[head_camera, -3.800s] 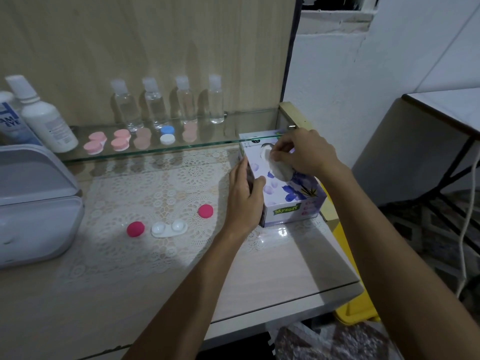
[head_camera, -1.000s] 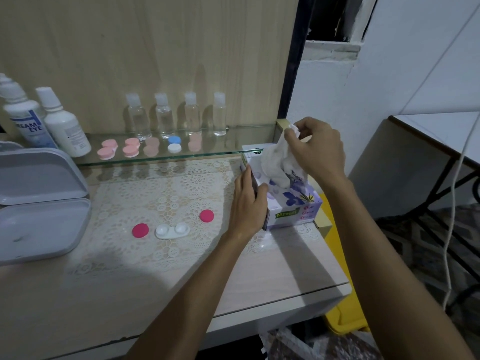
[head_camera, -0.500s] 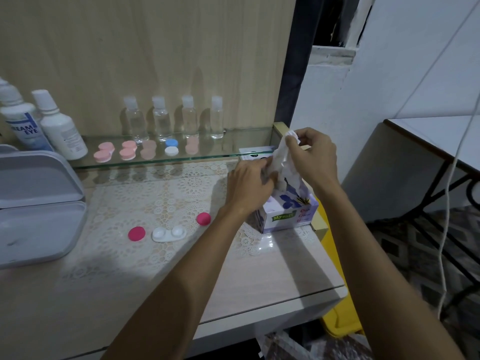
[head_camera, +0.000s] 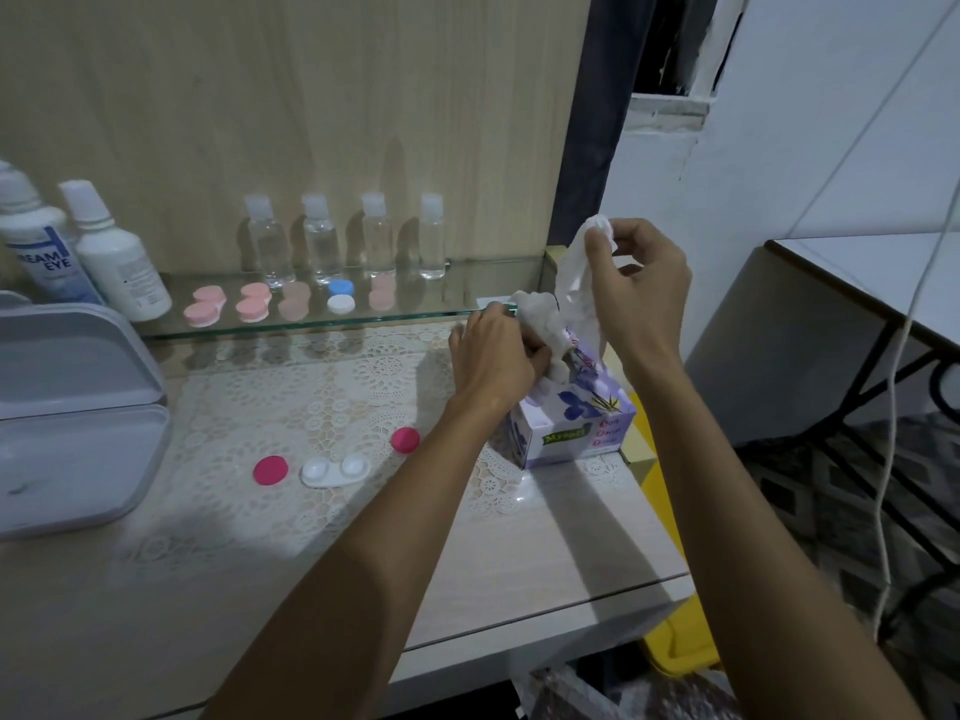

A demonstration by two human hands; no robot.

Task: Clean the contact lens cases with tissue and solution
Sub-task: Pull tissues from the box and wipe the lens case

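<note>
From the head view, your right hand (head_camera: 641, 293) pinches a white crumpled tissue (head_camera: 576, 283) drawn up above the purple floral tissue box (head_camera: 571, 428), while your left hand (head_camera: 493, 356) closes on the tissue bunched at the box's opening. The open white contact lens case (head_camera: 336, 470) lies on the lace-covered surface (head_camera: 545, 553) between two round magenta caps (head_camera: 270, 469), well left of the box.

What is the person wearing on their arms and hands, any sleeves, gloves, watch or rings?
Nothing that shows. Both forearms are bare up to the bottom edge of the picture, with no sleeve in view. The left hand and right hand have no gloves, and no watch, bracelet or ring is visible on either.
</note>
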